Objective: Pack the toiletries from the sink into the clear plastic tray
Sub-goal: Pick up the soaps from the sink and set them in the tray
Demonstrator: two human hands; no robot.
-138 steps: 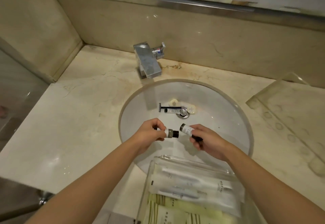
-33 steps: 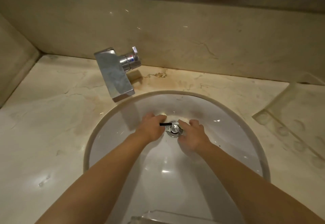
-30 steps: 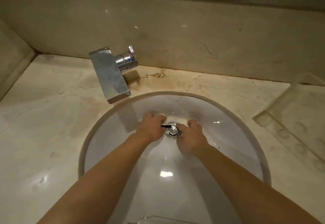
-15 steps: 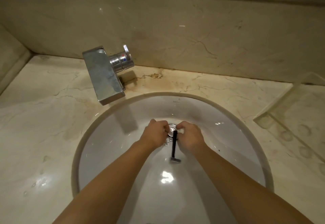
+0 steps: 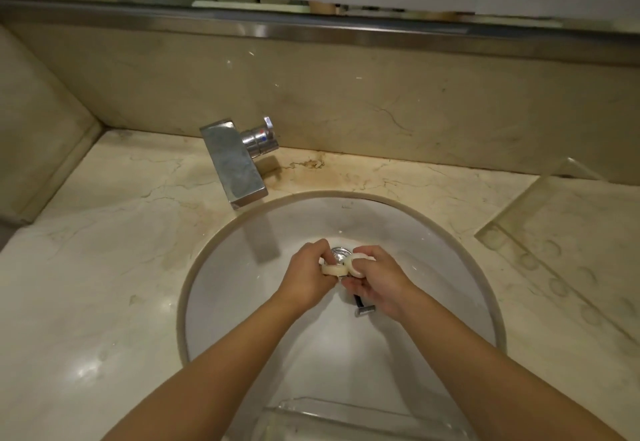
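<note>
Both hands are low in the white sink basin [image 5: 242, 302], just in front of the chrome drain [image 5: 340, 254]. My left hand [image 5: 308, 279] pinches a small cream round soap [image 5: 334, 269]. My right hand [image 5: 379, 283] holds a second white round soap [image 5: 358, 262] at its fingertips. A black razor [image 5: 362, 306] hangs under the right hand with its silver head pointing toward me; the palm hides its handle. The clear plastic tray [image 5: 332, 413] shows only its far rim at the bottom edge.
A square chrome faucet [image 5: 235, 166] overhangs the basin's far left rim. Beige marble counter [image 5: 104, 267] surrounds the sink. A second clear tray [image 5: 561, 250] lies on the counter at the right. A mirror edge and backsplash run along the back.
Both hands have lifted slightly off the drain, each now showing a round soap. The razor has swung from lying across the drain to hanging head-down under the right hand. The view tilted up.
</note>
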